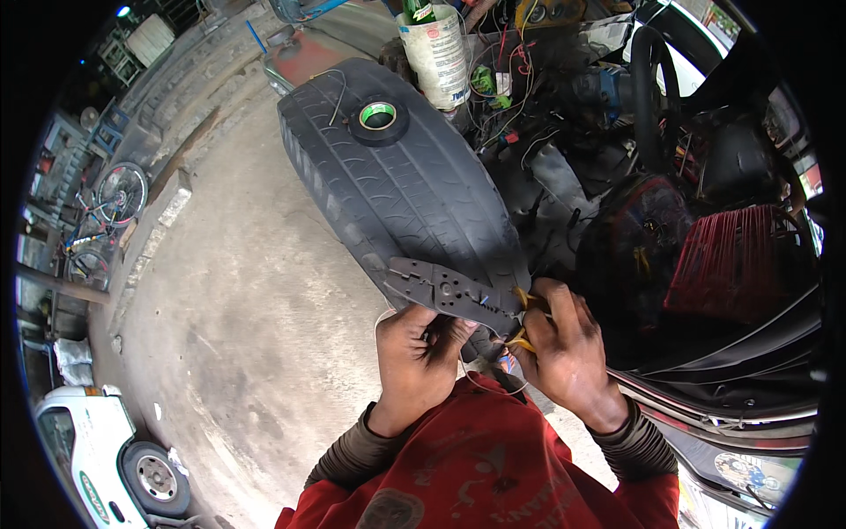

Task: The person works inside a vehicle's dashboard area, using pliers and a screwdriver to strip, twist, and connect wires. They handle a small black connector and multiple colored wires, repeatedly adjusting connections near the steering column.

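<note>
My right hand (568, 357) is wrapped round the yellow handles of a dark metal wire stripper (447, 289), whose perforated head points left over the end of a black tyre (414, 198). My left hand (410, 357) is closed just below the tool's jaws, thumb and fingers pinched together. A thin pale wire (480, 385) passes by that pinch and loops below the tool. Whether its end sits inside the jaws is too small to tell. On the tyre's far part lies a roll of black tape (379, 138) with a green inner ring, beside a short bit of wire.
A white bucket (438, 66) holding a green bottle stands beyond the tyre. To the right is an opened vehicle interior with loose wiring, a steering wheel (646, 97) and a red-corded seat (718, 264). Bicycles (122, 196) and a white truck (88, 458) stand at left.
</note>
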The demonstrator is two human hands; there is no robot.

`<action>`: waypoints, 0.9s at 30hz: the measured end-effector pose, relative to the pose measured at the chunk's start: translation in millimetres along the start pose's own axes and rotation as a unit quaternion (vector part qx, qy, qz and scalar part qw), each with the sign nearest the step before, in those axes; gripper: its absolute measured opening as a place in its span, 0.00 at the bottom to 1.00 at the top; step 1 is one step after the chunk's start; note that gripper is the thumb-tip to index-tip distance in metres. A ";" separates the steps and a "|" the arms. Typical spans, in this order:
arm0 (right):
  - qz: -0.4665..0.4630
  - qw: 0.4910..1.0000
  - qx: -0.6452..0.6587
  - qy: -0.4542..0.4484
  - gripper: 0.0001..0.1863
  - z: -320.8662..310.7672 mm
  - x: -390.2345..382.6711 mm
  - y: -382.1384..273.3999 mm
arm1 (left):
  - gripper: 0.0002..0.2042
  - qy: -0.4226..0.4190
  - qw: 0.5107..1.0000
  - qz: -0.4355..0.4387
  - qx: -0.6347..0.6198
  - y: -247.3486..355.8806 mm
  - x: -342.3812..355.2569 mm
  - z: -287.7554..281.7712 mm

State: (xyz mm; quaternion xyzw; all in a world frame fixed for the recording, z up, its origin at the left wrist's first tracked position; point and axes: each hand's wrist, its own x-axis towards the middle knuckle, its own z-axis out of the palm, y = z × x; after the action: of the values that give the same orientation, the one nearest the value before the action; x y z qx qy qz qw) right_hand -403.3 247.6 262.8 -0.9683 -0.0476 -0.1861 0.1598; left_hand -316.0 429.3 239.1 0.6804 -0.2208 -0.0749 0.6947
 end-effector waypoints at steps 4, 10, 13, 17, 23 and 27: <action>0.045 0.988 0.136 -0.059 0.18 -5.6 -0.1 8.3 | 0.03 -0.008 0.999 0.032 0.015 -6.6 5.0 0.4; 0.064 0.865 0.438 -0.235 0.14 -20.1 22.9 27.3 | 0.04 -0.055 0.996 0.059 0.045 -7.4 4.6 -15.7; 0.065 0.915 0.363 -0.165 0.15 -29.8 50.7 24.2 | 0.04 -0.107 0.994 0.032 -0.005 -6.8 1.9 -29.2; 0.035 0.987 0.145 -0.063 0.15 -38.7 113.5 9.4 | 0.07 -0.074 0.985 -0.107 -0.116 -4.8 -0.3 -44.3; -0.045 0.999 0.028 0.009 0.19 -9.1 252.8 13.5 | 0.09 -0.040 0.990 -0.116 -0.069 6.0 -10.2 -55.9; -0.097 0.987 0.019 -0.128 0.18 -0.4 317.0 36.8 | 0.10 0.011 0.988 -0.143 -0.063 6.6 -18.6 -61.3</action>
State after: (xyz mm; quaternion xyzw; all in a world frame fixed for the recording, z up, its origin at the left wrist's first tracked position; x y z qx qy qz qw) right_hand -104.2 223.1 371.4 -0.9716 -0.1652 -0.0747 0.1521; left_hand -308.8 493.1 243.2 0.6609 -0.1078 -0.1796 0.7206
